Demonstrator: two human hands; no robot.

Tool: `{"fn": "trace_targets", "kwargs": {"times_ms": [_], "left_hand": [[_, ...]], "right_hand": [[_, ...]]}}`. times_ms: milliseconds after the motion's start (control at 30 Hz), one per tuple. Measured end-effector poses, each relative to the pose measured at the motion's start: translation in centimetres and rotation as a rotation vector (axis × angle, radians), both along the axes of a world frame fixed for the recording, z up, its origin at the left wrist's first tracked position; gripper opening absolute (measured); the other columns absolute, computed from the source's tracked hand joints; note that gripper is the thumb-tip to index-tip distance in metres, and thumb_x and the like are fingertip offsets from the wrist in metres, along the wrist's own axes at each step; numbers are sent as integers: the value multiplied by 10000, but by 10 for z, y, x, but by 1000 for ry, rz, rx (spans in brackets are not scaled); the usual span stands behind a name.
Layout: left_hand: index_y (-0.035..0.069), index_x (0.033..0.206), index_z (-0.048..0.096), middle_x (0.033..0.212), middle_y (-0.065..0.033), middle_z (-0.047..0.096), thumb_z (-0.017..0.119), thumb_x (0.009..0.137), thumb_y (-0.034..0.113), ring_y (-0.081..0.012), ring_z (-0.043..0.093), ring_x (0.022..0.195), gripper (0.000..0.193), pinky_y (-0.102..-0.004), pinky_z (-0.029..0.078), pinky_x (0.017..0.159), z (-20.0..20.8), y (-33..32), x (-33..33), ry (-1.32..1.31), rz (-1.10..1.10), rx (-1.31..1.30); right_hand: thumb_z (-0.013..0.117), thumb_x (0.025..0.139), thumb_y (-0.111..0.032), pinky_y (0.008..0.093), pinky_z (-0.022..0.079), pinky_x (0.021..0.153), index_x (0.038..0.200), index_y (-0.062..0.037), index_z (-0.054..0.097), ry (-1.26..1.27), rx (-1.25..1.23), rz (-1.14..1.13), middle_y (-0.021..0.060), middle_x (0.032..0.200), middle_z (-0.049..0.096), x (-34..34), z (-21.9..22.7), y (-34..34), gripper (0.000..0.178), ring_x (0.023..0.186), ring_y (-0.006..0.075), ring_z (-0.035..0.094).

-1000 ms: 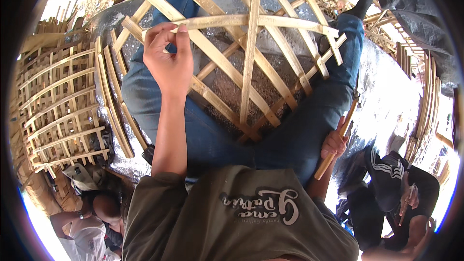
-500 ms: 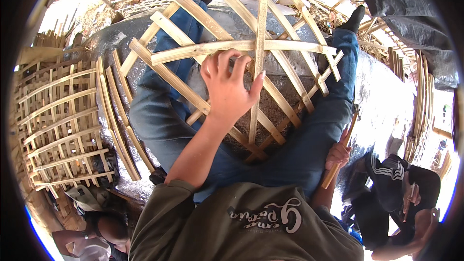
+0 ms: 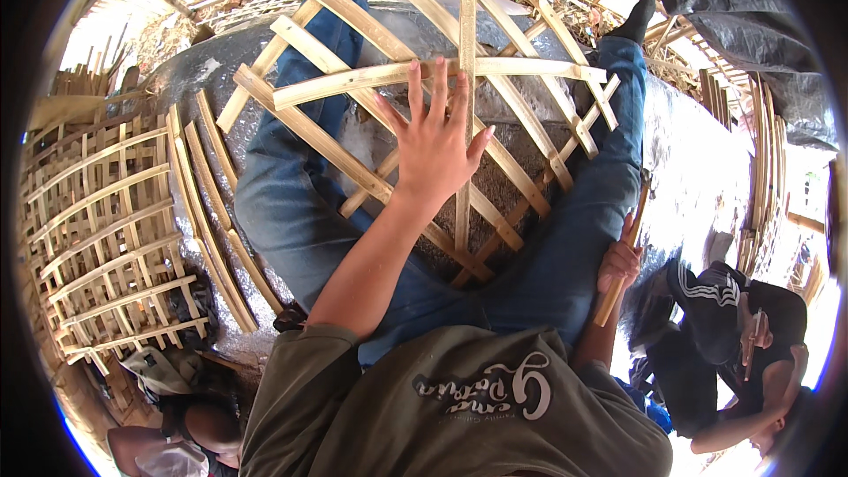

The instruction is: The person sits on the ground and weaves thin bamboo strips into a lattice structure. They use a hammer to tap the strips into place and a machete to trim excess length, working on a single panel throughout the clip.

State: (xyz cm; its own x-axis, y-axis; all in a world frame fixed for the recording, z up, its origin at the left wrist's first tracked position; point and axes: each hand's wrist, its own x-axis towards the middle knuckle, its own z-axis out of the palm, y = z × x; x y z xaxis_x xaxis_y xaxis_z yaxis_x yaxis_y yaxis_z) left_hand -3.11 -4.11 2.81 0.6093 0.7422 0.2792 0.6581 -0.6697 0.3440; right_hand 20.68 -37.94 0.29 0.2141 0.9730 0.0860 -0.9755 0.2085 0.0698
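Observation:
Between my outstretched legs lies a lattice of crossed bamboo strips [image 3: 327, 143]. One slightly bowed strip [image 3: 353, 79] runs sideways over the others and meets a long lengthwise strip [image 3: 466, 18] near the middle. My left hand [image 3: 435, 143] rests over the lattice with fingers spread, its fingertips on the bowed strip just left of that crossing. By my right thigh, my right hand [image 3: 618, 267] is wrapped round the wooden handle [image 3: 608, 305] of a tool. The tool's upper end is narrow and too unclear to name.
Loose bamboo strips [image 3: 201, 212] lie left of my leg, beside a stack of finished-looking lattice panels [image 3: 110, 230]. More strips [image 3: 761, 177] stand at the right. One person [image 3: 733, 336] sits at the lower right, another [image 3: 185, 433] at the lower left. Dark plastic sheeting [image 3: 751, 18] hangs at the upper right.
My left hand has gone from curled fingers to stretched, spread fingers on the bowed strip. The right hand keeps its grip on the handle. The whole view has shifted slightly.

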Motion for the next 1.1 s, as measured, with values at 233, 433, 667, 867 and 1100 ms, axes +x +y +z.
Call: {"fn": "trace_targets", "kwargs": {"times_ms": [233, 433, 667, 867, 1100], "left_hand": [[51, 1447, 468, 1574, -183, 288, 648, 901, 484, -438, 187, 1492, 720, -831, 55, 1057, 1, 3, 1, -78, 24, -9], [27, 1201, 576, 1505, -190, 325, 683, 869, 447, -482, 206, 1465, 546, -864, 55, 1015, 4, -2, 0, -18, 197, 55], [28, 1131, 565, 1407, -192, 360, 695, 858, 473, -498, 223, 1443, 538, -869, 87, 1000, 7, -5, 5, -135, 156, 69], [17, 957, 644, 1275, -177, 418, 709, 833, 491, -478, 265, 1411, 495, -877, 90, 988, 10, -7, 1, 30, 165, 111], [18, 797, 688, 1279, -193, 430, 722, 807, 412, -487, 231, 1433, 396, -879, 65, 994, 9, -12, 2, 45, 131, 133]], "right_hand": [[477, 1071, -185, 293, 502, 691, 1618, -230, 90, 12, 8, -11, 27, 855, 529, 0, -2, -1, 672, 701, 79, 552], [484, 1053, -140, 307, 505, 712, 1615, -188, 160, 37, -8, 0, 63, 851, 564, 1, -1, -1, 651, 717, 113, 581], [477, 1061, -158, 304, 509, 708, 1617, -196, 141, 18, 5, -1, 61, 851, 548, 1, -1, 0, 650, 711, 116, 554], [485, 1061, -172, 310, 509, 706, 1619, -212, 129, 30, 9, -7, 55, 848, 533, 1, -5, -5, 664, 700, 118, 541], [471, 1070, -186, 305, 497, 695, 1621, -222, 77, 3, -3, -21, 44, 849, 521, -3, -3, -5, 679, 699, 108, 527]]}}
